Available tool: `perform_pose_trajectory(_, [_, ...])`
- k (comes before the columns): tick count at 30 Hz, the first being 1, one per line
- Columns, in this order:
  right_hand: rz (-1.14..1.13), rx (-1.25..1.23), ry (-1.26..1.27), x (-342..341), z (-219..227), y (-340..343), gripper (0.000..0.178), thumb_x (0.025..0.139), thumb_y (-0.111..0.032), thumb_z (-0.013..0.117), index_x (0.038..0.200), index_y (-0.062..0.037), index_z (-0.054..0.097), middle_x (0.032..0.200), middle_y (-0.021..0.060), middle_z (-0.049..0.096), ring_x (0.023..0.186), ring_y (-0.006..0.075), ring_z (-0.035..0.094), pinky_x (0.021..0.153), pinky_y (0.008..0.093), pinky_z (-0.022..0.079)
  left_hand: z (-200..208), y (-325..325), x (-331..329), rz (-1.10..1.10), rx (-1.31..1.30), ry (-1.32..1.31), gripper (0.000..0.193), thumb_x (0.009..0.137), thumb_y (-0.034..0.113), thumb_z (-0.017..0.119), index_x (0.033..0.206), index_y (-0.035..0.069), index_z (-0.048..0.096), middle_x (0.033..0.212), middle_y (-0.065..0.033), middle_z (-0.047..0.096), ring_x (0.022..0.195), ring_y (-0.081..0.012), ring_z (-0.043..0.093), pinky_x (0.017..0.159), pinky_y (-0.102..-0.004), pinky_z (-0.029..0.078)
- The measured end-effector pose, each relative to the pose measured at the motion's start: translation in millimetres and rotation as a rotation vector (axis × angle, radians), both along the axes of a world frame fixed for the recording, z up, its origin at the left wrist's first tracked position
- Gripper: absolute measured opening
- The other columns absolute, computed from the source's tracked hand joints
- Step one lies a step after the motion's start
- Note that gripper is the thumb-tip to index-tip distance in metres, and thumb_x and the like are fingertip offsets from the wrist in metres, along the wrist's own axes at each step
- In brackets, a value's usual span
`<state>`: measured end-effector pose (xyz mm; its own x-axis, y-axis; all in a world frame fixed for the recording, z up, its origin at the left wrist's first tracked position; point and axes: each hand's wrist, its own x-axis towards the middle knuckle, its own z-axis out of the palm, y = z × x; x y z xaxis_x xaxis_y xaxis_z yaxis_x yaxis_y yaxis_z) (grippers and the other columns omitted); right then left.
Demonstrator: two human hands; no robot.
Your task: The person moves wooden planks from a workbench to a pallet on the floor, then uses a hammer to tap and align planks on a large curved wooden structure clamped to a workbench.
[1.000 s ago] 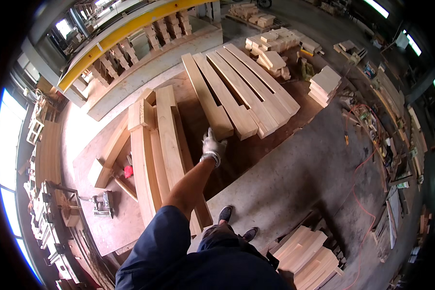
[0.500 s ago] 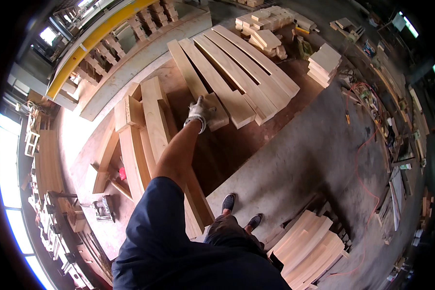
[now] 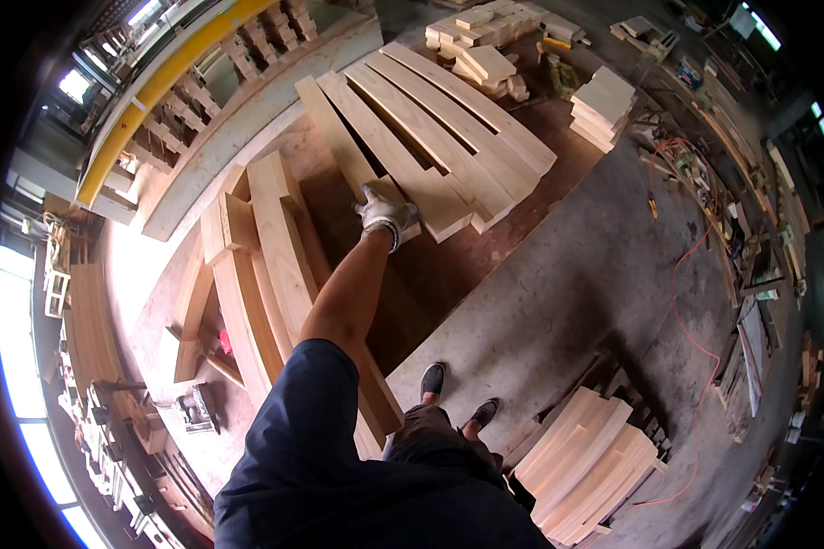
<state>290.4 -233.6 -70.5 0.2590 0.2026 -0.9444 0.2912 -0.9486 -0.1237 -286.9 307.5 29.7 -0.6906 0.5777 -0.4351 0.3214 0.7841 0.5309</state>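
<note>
Covering leftmost fanned board (image 3: 337, 135), near end: left hand (image 3: 384, 217), grasping or not, cannot tell; sideways tugging could be knocking second fanned board (image 3: 389, 146) right of it.

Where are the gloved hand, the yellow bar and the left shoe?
Gloved hand (image 3: 384, 217): head view, back of the hand.
Yellow bar (image 3: 169, 76): head view, its long face.
Left shoe (image 3: 433, 377): head view, dark upper.

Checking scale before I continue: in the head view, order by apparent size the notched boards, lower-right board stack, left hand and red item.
1. Notched boards, taken together
2. Lower-right board stack
3. Left hand
4. Red item

Nearness to the camera may enlarge the hand.
</note>
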Motion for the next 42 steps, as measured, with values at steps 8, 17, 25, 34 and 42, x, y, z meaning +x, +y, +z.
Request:
perform_pose_trajectory(8, [-0.039, 0.03, 0.025, -1, -5, -3, 0.035, 0.101, -0.044, 0.053, 0.086, -0.0147, 0.067, 0.075, 0.0133, 0.068, 0.077, 0.0341, 0.07, 0.075, 0.0532, 0.052, 12, -11, 17, 0.102, 0.007, -0.043, 0.137, 0.069, 0.041, 0.093, 0.168, 0.011, 0.004, 0.167, -0.0331, 0.017, 0.148, -0.0419, 0.043, 0.118, -0.0411, 0.045])
perform_pose_trajectory(17, [-0.062, 0.055, 0.056, 8, -7, -20, 0.035, 0.1, -0.044, 0.053, 0.084, -0.0163, 0.065, 0.073, 0.0123, 0.067, 0.075, 0.034, 0.069, 0.073, 0.054, 0.051, 35, -39, 58, 0.139, 0.057, -0.119, 0.122, 0.08, 0.036, 0.086, 0.168, 0.011, 0.004, 0.166, -0.0286, 0.024, 0.149, -0.04, 0.04, 0.12, -0.0435, 0.042])
perform_pose_trajectory(25, [-0.009, 0.109, 0.076, 42, -24, -51, 0.034, 0.1, -0.044, 0.052, 0.081, -0.0177, 0.063, 0.071, 0.0114, 0.066, 0.074, 0.0338, 0.069, 0.071, 0.0548, 0.051, -37, -83, 77, 0.147, 0.332, -0.121, 0.092, 0.081, 0.022, 0.08, 0.156, 0.0, 0.031, 0.138, -0.027, 0.063, 0.131, -0.0409, 0.06, 0.11, -0.042, 0.046])
perform_pose_trajectory(34, [0.571, 0.553, 0.286, 124, -60, -77, 0.024, 0.097, -0.034, 0.063, 0.085, -0.0123, 0.065, 0.07, 0.0105, 0.066, 0.068, 0.0314, 0.069, 0.06, 0.0491, 0.053, -198, -349, 279, -0.675, 0.22, 0.153, 0.049, 0.096, 0.036, 0.07, 0.137, 0.012, 0.062, 0.127, -0.0172, 0.067, 0.123, -0.039, 0.059, 0.107, -0.0484, 0.045])
perform_pose_trajectory(42, [-0.67, 0.248, 0.228, 111, -110, -171, 0.023, 0.098, -0.017, 0.067, 0.094, 0.0052, 0.071, 0.074, 0.0137, 0.069, 0.069, 0.0333, 0.072, 0.053, 0.0428, 0.06, -32, -434, 330, -1.291, -0.328, -0.531, 0.079, 0.087, 0.053, 0.074, 0.146, 0.004, 0.057, 0.134, -0.0202, 0.069, 0.123, -0.0368, 0.067, 0.107, -0.042, 0.052])
